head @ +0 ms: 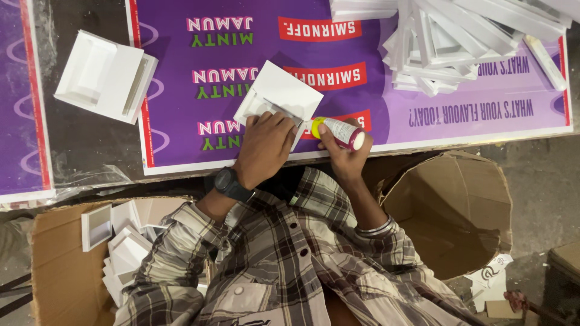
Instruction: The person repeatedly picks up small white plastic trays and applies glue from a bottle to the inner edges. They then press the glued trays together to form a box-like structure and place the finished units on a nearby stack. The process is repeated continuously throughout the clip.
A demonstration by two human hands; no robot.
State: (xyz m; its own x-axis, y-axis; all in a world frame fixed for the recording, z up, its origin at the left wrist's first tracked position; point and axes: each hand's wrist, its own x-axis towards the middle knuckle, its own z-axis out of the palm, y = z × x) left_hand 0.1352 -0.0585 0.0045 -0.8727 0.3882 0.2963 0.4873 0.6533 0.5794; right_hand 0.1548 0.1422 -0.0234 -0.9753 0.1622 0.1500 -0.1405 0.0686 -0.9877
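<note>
Sitting low at the near left, an open brown cardboard box holds a jumble of small white folded card trays, stacked and leaning on one another. At the near right a second open brown cardboard carton gapes toward the camera; what shows of its inside is bare brown card.

A large purple printed sheet with red and white edges covers the work surface, and a second purple sheet lies at the far left, with a strip of dark tabletop between them. On that strip rests a finished white card tray with a raised flap. At the far right a heap of white card frames and strips is piled loosely on the purple sheet. Grey concrete floor shows at the right, with paper scraps near the carton.

At the near edge of the purple sheet lies a small white folded card piece, one corner pointing away. The left hand, with a black wristwatch on its wrist, presses down flat on the near part of that piece, fingers spread over it. Just right of it, the right hand grips a white glue tube with a yellow nozzle, fingers wrapped around it, nozzle pointing at the card's edge. Checked shirt sleeves cover both arms.
</note>
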